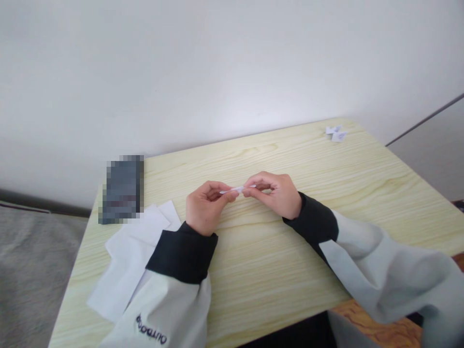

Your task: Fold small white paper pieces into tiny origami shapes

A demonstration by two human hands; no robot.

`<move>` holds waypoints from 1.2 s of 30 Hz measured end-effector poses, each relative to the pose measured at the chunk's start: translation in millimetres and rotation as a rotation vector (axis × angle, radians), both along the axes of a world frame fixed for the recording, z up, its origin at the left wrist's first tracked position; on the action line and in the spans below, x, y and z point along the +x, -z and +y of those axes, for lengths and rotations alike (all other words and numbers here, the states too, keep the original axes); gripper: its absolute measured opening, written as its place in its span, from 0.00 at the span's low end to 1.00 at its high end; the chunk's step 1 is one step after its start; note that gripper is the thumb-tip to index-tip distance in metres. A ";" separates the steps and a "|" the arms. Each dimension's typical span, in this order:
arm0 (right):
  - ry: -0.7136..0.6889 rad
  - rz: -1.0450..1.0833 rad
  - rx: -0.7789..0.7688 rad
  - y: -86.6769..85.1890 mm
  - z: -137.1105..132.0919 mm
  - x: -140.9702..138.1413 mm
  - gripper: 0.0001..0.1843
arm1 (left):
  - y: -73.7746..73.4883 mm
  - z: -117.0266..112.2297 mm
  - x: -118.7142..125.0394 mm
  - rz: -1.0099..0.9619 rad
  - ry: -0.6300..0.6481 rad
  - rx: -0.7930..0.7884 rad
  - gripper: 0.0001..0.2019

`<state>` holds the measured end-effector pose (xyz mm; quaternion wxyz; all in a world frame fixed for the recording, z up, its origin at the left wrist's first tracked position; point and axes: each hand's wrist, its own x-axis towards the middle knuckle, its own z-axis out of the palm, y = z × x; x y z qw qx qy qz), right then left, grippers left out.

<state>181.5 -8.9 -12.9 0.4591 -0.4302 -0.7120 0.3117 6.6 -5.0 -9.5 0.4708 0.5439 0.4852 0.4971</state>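
Above the middle of the table, my left hand [208,205] and my right hand [274,192] meet fingertip to fingertip. Between them is a small, narrow piece of folded white paper [238,189], seen nearly edge-on. My left thumb and fingers pinch its left part, and my right thumb and fingers pinch its right part. Much of the paper is hidden by the fingers, so its full shape does not show.
Several loose white paper sheets [126,261] lie at the left, partly under my left sleeve. Behind them is a dark, pixelated object [121,191]. A small folded paper shape [336,133] rests at the far right of the wooden table [253,270]. A white wall [217,72] stands behind.
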 end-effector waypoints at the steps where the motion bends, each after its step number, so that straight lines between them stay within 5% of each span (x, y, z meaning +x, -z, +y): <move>1: -0.006 0.040 -0.055 1.1 0.2 -0.1 0.06 | -0.5 0.1 -0.4 -0.012 0.000 -0.025 0.12; 6: -0.069 0.257 -0.295 5.3 3.4 -0.5 0.10 | 0.2 1.9 -2.8 -0.068 0.004 -0.131 0.13; 10: -0.088 0.347 -0.447 5.2 5.2 -0.8 0.15 | 4.0 3.9 -5.7 0.047 0.060 -0.062 0.12; 17: -0.100 0.487 -0.599 -1.1 8.0 2.6 0.18 | 1.2 5.6 -10.9 0.421 0.182 0.552 0.06; 21: -0.164 0.469 -0.621 -0.9 10.2 6.2 0.17 | -2.6 5.1 -11.1 0.535 0.140 0.819 0.05; 25: -0.188 0.305 -0.410 1.4 5.0 6.7 0.13 | -3.0 4.6 -10.2 0.548 0.098 0.849 0.04; 31: -0.088 -0.124 0.238 -1.9 -4.8 5.0 0.07 | -2.6 4.3 -9.9 0.493 0.114 0.857 0.05; 36: -0.053 -0.272 0.433 -3.6 -3.8 6.1 0.06 | -6.7 2.8 -8.6 0.510 0.137 0.850 0.04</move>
